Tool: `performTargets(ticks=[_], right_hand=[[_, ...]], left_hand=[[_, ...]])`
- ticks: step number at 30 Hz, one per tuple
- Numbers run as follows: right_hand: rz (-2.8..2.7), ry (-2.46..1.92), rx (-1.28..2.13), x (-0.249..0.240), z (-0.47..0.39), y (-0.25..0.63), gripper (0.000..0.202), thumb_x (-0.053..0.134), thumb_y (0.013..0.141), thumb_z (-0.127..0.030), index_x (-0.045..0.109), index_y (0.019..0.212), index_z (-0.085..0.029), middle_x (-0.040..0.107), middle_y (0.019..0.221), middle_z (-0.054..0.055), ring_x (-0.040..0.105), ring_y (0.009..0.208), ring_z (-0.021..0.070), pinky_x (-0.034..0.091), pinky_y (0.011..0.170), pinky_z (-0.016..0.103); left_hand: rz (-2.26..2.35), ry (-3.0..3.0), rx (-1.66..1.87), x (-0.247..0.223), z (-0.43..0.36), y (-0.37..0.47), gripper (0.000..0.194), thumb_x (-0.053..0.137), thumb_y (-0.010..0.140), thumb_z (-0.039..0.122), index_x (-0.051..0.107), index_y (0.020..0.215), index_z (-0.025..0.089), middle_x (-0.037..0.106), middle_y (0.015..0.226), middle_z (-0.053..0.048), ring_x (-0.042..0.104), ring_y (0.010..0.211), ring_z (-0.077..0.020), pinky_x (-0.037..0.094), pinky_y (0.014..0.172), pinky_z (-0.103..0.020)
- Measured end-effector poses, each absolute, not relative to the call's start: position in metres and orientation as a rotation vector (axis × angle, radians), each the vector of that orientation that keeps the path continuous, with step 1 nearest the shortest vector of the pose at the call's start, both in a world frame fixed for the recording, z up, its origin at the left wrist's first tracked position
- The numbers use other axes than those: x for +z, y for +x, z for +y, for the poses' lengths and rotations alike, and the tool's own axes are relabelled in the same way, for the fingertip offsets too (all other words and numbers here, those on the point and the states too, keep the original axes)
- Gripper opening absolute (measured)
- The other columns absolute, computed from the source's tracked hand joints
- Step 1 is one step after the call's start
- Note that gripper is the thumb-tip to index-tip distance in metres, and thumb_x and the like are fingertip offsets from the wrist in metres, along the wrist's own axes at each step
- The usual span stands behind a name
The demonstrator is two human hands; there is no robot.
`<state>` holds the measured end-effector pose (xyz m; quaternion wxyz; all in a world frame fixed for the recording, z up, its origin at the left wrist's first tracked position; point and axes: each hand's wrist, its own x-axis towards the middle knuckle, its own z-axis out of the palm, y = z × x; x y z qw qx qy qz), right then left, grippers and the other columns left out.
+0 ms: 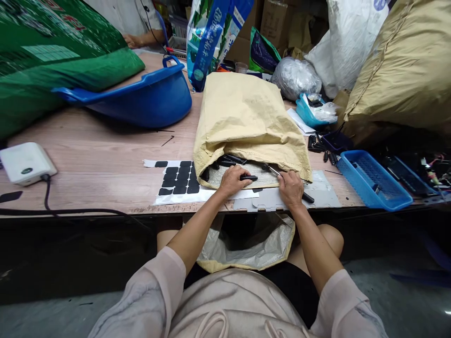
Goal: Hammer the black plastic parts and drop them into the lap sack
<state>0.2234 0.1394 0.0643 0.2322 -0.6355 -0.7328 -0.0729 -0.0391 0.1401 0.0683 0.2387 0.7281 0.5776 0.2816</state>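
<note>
A yellow woven sack (pixel 243 110) lies on the table with its mouth toward me, and several black stick-shaped pieces (pixel 229 160) show inside. At the mouth, my left hand (pixel 233 181) is closed on a short black cylindrical piece (pixel 249 178). My right hand (pixel 291 188) is wrapped round a screwdriver-like tool (pixel 307 198); its black handle sticks out below the palm, and a thin metal shaft points left into the sack mouth. The tool's tip is too small to make out. Between my knees hangs a second, open sack (pixel 246 258) with a pale lining.
Black stickers on a white sheet (pixel 179 178) lie left of the sack. A blue basin (pixel 141 98) and a white box (pixel 28 162) with a cable stand further left. To the right are a blue basket (pixel 373 180) and a large sack (pixel 405 65). Behind sits another person (pixel 136 41).
</note>
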Motion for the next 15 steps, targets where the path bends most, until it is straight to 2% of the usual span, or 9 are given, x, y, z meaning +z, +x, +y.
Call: performTargets(ticks=[8, 15], right_hand=[[-2.024, -1.542, -0.085, 0.079, 0.103, 0.216, 0.034, 0.048, 0.109, -0.035, 0.076, 0.124, -0.024, 0.072, 0.101, 0.008, 0.065, 0.096, 0.0224, 0.048, 0.089, 0.032], [-2.001, -1.496, 0.081, 0.086, 0.086, 0.202, 0.039, 0.043, 0.111, -0.038, 0.077, 0.125, -0.024, 0.076, 0.103, 0.008, 0.069, 0.100, 0.0219, 0.053, 0.090, 0.031]], left_hand=[[1.569, 1.987, 0.791, 0.068, 0.141, -0.037, 0.022, 0.079, 0.087, 0.035, 0.084, 0.107, 0.026, 0.068, 0.096, -0.004, 0.058, 0.099, -0.0248, 0.048, 0.093, -0.039], [1.555, 2.000, 0.807, 0.069, 0.139, -0.037, 0.023, 0.077, 0.090, 0.036, 0.086, 0.109, 0.027, 0.067, 0.096, -0.005, 0.058, 0.099, -0.0244, 0.048, 0.092, -0.038]])
